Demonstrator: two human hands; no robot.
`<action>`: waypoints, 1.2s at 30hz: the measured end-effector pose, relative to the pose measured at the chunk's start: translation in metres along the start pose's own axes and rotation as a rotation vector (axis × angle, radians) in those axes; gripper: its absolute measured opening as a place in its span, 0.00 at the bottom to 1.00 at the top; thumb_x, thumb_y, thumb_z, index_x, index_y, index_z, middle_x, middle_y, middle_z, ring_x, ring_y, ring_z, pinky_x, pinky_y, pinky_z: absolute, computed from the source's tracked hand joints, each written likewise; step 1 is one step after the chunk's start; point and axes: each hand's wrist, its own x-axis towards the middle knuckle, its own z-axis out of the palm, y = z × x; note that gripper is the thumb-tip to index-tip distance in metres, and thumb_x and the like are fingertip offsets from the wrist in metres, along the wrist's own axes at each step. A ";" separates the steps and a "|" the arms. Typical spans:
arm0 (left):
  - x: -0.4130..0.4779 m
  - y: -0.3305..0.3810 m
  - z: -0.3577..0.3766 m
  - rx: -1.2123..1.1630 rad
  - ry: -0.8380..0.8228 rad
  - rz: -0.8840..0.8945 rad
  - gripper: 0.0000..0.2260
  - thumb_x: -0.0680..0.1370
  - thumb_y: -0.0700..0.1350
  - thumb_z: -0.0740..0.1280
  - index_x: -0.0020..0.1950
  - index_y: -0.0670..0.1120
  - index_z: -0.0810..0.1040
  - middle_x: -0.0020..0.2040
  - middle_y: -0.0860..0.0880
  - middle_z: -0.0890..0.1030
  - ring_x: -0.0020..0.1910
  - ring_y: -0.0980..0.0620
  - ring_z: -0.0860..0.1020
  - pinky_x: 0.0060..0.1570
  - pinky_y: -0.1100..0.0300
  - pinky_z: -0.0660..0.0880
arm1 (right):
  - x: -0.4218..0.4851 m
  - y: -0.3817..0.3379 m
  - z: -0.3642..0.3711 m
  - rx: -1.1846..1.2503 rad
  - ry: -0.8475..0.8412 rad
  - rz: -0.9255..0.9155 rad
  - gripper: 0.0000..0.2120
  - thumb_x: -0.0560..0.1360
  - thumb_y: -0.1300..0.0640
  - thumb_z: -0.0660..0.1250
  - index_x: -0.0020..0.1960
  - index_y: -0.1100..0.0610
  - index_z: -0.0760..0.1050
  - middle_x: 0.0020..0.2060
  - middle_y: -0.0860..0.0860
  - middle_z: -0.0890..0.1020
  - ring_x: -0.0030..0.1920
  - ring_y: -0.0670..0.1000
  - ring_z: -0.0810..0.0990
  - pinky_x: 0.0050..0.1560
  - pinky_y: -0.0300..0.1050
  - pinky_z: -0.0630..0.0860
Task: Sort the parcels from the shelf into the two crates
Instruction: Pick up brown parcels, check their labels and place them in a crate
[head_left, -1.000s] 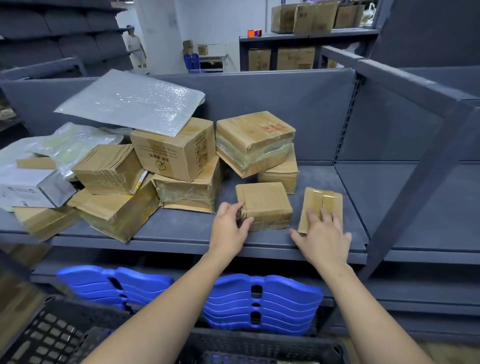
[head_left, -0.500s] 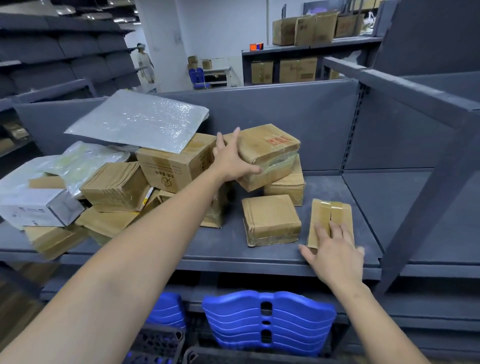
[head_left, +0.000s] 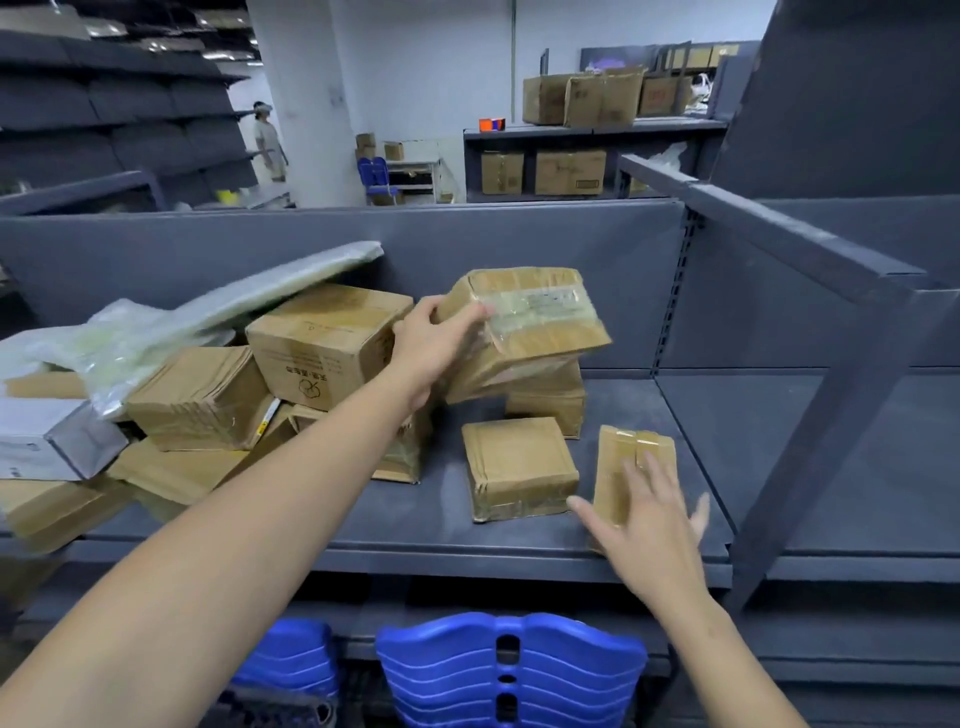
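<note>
Early stage: left hand fingers clamped on taped box, right hand fingers splayed over flat parcel; shelf mostly full.

A warehouse or parcel depot: long grey metal shelving in rows, taped cardboard parcels heaped on it, more cartons on racks behind

Shelf dark slate grey, back panel same. Parcels mostly plain brown kraft: tilted box brown with a clear glossy tape band; at its 6 o'clock, square parcel brown. Box at 9 o'clock tan with black print. Mailer silvery-grey. At 6 o'clock low, ribbed plastic stack bright blue.
</note>
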 end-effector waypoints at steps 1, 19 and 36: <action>-0.006 0.003 -0.004 -0.091 -0.061 -0.065 0.30 0.64 0.69 0.73 0.61 0.55 0.81 0.59 0.51 0.84 0.60 0.48 0.81 0.66 0.43 0.77 | 0.000 -0.005 -0.006 0.117 0.077 -0.016 0.47 0.73 0.24 0.59 0.83 0.51 0.58 0.84 0.49 0.54 0.84 0.49 0.47 0.80 0.61 0.37; -0.054 -0.014 -0.073 -0.186 -0.280 -0.120 0.35 0.74 0.78 0.59 0.65 0.53 0.83 0.61 0.48 0.86 0.64 0.47 0.81 0.68 0.39 0.72 | 0.012 -0.087 -0.038 1.482 -0.209 0.159 0.16 0.82 0.53 0.66 0.68 0.53 0.79 0.59 0.52 0.87 0.61 0.53 0.84 0.68 0.58 0.75; -0.138 -0.083 -0.097 -0.406 -0.332 -0.037 0.34 0.66 0.54 0.76 0.70 0.52 0.72 0.67 0.48 0.82 0.63 0.49 0.80 0.69 0.47 0.72 | -0.034 -0.151 -0.034 1.340 -0.137 -0.101 0.36 0.74 0.35 0.71 0.78 0.31 0.61 0.72 0.40 0.77 0.72 0.49 0.76 0.75 0.61 0.70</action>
